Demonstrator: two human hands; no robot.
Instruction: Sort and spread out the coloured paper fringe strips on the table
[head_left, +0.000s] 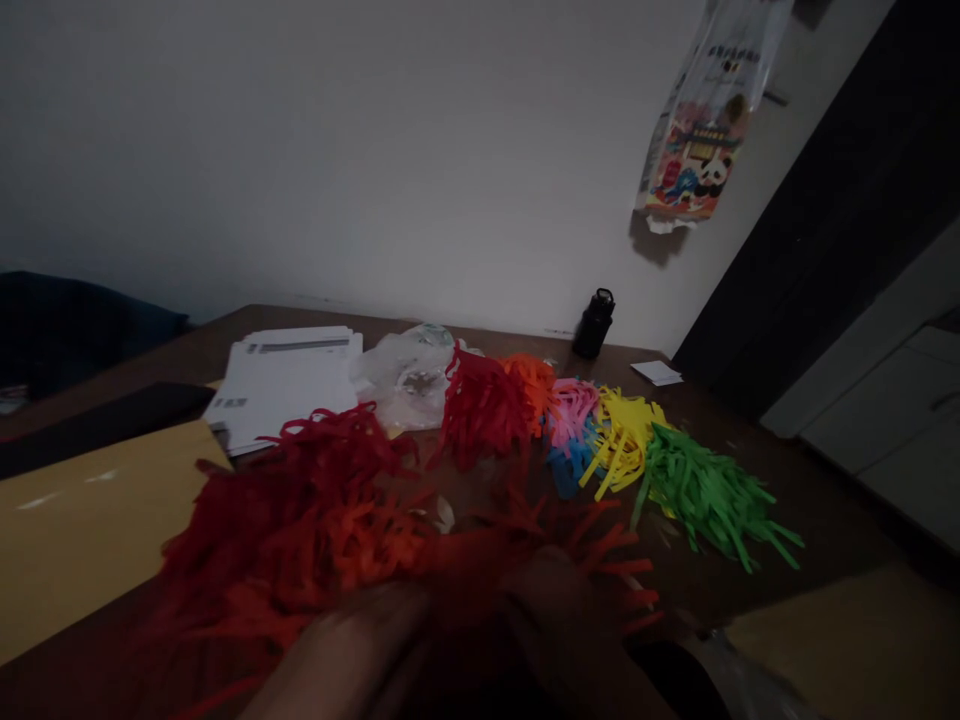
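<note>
My left hand (360, 640) and my right hand (551, 610) are low in the middle of the dim view, a short way apart. Between them is a piece of orange-red fringed paper (469, 565), its strips spreading past my right hand. Both hands have their fingers pressed on its near part, blurred and dark. Left of it lie an orange fringed bunch (375, 535) and a dark red one (247, 510). Further back stand out a red bunch (484, 405), orange (531, 385), pink (574, 405), blue (570, 465), yellow (626, 435) and green (709, 490) bunches.
White papers (289, 385) and a clear plastic bag (409, 375) lie at the back left, near a tan board (112, 530). A black bottle (594, 323) stands by the wall, with small white cards (657, 373) to its right. A printed bag (697, 150) hangs above.
</note>
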